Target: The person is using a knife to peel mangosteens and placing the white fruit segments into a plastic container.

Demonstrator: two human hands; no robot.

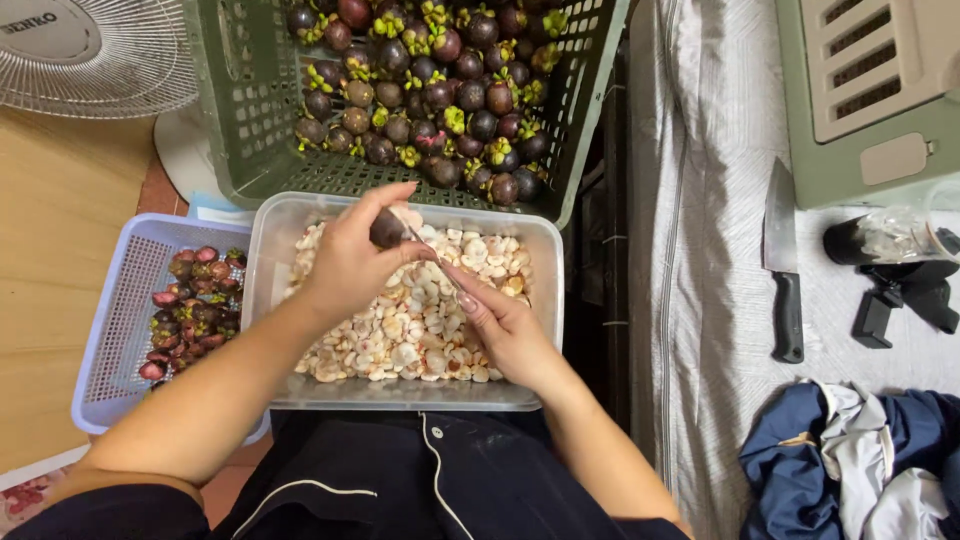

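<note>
Here, seen from above, a person's two bare hands work over a clear tub resting on their lap. The left hand is curled around a dark purple mangosteen, fingers and thumb pressed closed on the fruit and holding it just above the tub. The right hand pinches a thin metal tool, its fingers closed on the handle, and the tool's tip reaches up to touch the held fruit. Directly under both hands, the tub is filled with a heap of white flesh segments. Just beyond the held fruit, further from the person, a green basket tilts toward the tub, packed with whole purple mangosteens with green caps. To the left of the left hand, touching the tub's side, a lavender basket holds empty reddish-purple shells. Well off to the right of the right hand, on a pale cloth, lies a knife with a black handle, blade pointing away from the person. Near it, at the lower right, sits a bundle of navy and white clothes. A white fan stands at the far upper left.
</note>
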